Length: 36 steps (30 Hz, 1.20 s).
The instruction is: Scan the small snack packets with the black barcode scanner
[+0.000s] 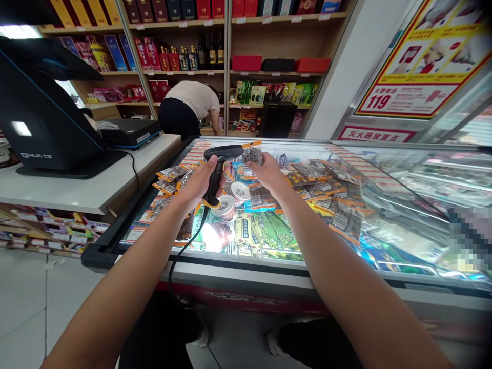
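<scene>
My left hand [203, 179] is wrapped round the handle of a black barcode scanner [223, 152], whose head points right. Its cable [192, 237] hangs down over the freezer's front edge. Pinched in my right hand [268, 171] is a small snack packet [252, 156] with orange edges and a barcode, held up just in front of the scanner head. Similar packets lie on the glass freezer top in a left pile [169, 179] and a larger right pile [325, 187]. Round tubs [225, 207] and green bags [274, 230] show through the glass beneath my hands.
On the counter [77, 189] at left stand a black checkout terminal [49, 113] and a flat black device [128, 132]. Behind the freezer [246, 266], a person [190, 105] bends toward shelves of boxes and bottles. A red and yellow poster [426, 61] hangs at right.
</scene>
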Tool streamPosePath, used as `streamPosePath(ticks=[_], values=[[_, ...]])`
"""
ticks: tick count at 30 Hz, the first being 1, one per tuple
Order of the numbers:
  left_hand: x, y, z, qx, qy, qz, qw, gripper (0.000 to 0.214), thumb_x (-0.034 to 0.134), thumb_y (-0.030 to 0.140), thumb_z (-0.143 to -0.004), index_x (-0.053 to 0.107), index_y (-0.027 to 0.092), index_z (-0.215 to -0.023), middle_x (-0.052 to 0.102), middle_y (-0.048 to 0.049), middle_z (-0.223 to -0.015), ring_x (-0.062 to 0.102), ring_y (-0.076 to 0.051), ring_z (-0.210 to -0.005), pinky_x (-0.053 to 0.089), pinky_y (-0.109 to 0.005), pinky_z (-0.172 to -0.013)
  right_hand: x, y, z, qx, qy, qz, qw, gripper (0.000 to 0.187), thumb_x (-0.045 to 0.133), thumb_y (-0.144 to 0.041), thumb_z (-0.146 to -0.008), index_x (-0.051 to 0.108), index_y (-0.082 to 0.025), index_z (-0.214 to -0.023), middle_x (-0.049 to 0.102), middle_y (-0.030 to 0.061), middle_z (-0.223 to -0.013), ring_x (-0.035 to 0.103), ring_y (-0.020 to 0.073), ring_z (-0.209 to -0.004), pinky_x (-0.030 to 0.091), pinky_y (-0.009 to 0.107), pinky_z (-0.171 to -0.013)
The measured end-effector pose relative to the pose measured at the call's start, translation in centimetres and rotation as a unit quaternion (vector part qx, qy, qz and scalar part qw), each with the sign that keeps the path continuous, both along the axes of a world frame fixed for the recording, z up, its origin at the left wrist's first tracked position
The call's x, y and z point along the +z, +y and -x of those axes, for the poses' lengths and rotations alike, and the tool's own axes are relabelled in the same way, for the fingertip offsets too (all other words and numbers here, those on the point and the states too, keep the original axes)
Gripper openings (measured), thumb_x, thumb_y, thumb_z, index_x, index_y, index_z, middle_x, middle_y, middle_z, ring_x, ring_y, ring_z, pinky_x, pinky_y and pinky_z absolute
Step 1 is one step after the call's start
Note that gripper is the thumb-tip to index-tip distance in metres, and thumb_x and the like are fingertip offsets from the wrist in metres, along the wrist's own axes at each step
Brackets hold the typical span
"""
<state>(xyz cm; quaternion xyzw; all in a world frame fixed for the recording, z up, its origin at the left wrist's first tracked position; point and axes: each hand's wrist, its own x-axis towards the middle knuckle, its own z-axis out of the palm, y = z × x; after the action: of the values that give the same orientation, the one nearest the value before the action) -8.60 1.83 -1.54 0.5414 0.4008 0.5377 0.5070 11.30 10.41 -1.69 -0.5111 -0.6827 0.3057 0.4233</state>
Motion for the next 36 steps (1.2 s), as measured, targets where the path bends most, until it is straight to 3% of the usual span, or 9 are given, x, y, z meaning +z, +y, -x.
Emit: streamPosePath(ticks=[6,10,13,17,20,22,26,30,36], values=[[0.9,0.0,0.7,0.060,-0.032,-0.011,0.998,0.060,0.058,0.081,-0.085,0.057,0.021,-0.082,0.058,0.0018,-0.054,0.051,-0.011,-0.036,0.036,-0.024,-0.036,-1.4,1.4,-1.5,-0.084,-0.186,-0.024,0.979,0.060,0.084,-0.030,-0.074,0.057,-0.014,-0.125,0.067,0.0163,-0.093,0.065,0.0405,-0.095,0.050,0.054,-0.086],[1.6,0.1,1.1,0.144,-0.068,0.014,0.987,0.057,0.054,0.079,-0.089,0.053,0.022,-0.082,0.056,0.0034,-0.052,0.050,-0.011,-0.035,0.035,-0.024,-0.036,-2.4,1.2,-1.4,-0.114,-0.291,-0.145,0.939,0.056,0.088,-0.027,-0.070,0.062,-0.013,-0.118,0.061,0.0273,-0.122,0.047,0.0520,-0.126,0.038,0.068,-0.102],[1.7,0.1,1.3,0.177,-0.079,0.023,0.981,0.056,0.053,0.078,-0.090,0.052,0.023,-0.084,0.056,0.0038,-0.052,0.054,-0.012,-0.037,0.036,-0.023,-0.036,-2.8,-0.2,0.8,-0.014,-0.327,-0.218,0.919,0.051,0.074,-0.025,-0.086,0.061,-0.014,-0.134,0.056,0.0255,-0.141,0.044,0.0473,-0.134,0.036,0.064,-0.109],[1.6,0.0,1.3,0.184,-0.080,0.024,0.979,0.056,0.053,0.077,-0.090,0.052,0.022,-0.082,0.058,0.0026,-0.053,0.053,-0.011,-0.037,0.037,-0.023,-0.036,-3.6,-1.7,5.1,0.157,-0.327,-0.210,0.908,0.065,0.054,-0.033,-0.100,0.040,-0.016,-0.161,0.044,0.0165,-0.164,0.035,0.0392,-0.151,0.028,0.055,-0.123],[1.5,0.1,1.4,0.180,-0.083,0.022,0.980,0.056,0.054,0.077,-0.090,0.052,0.022,-0.082,0.057,0.0026,-0.052,0.053,-0.012,-0.036,0.037,-0.024,-0.036,-4.2,-1.4,6.9,0.191,-0.339,-0.136,0.911,0.073,0.040,-0.039,-0.106,0.018,-0.013,-0.170,0.035,0.0179,-0.170,0.026,0.0409,-0.157,0.030,0.056,-0.122],[1.3,0.2,1.6,0.173,-0.088,0.019,0.981,0.056,0.055,0.078,-0.089,0.052,0.022,-0.082,0.057,0.0027,-0.051,0.055,-0.012,-0.038,0.038,-0.023,-0.037,-4.5,-0.8,7.1,0.183,-0.360,-0.112,0.908,0.069,0.036,-0.041,-0.108,0.020,-0.015,-0.170,0.038,0.0194,-0.168,0.029,0.0447,-0.155,0.031,0.060,-0.118],[1.1,0.4,1.5,0.165,-0.087,0.017,0.982,0.054,0.057,0.076,-0.089,0.052,0.023,-0.083,0.057,0.0024,-0.051,0.059,-0.014,-0.041,0.039,-0.023,-0.038,-4.4,0.2,6.2,0.157,-0.386,-0.150,0.897,0.054,0.046,-0.037,-0.105,0.051,-0.017,-0.154,0.054,0.0226,-0.153,0.043,0.0464,-0.143,0.037,0.061,-0.111],[1.3,0.1,1.1,0.162,-0.078,0.009,0.984,0.052,0.056,0.073,-0.092,0.053,0.022,-0.080,0.058,0.0017,-0.052,0.058,-0.013,-0.041,0.040,-0.023,-0.038,-4.2,0.6,5.1,0.150,-0.406,-0.125,0.893,0.041,0.060,-0.050,-0.098,0.073,-0.015,-0.114,0.063,0.0254,-0.130,0.051,0.0472,-0.130,0.043,0.059,-0.103],[1.4,0.1,0.9,0.157,-0.067,0.015,0.985,0.052,0.054,0.071,-0.093,0.054,0.021,-0.079,0.059,0.0017,-0.054,0.052,-0.011,-0.036,0.036,-0.022,-0.035,-3.4,0.5,3.4,0.095,-0.278,-0.131,0.947,0.035,0.075,-0.055,-0.087,0.059,-0.023,-0.084,0.066,0.0121,-0.094,0.059,0.0340,-0.100,0.046,0.044,-0.086]])
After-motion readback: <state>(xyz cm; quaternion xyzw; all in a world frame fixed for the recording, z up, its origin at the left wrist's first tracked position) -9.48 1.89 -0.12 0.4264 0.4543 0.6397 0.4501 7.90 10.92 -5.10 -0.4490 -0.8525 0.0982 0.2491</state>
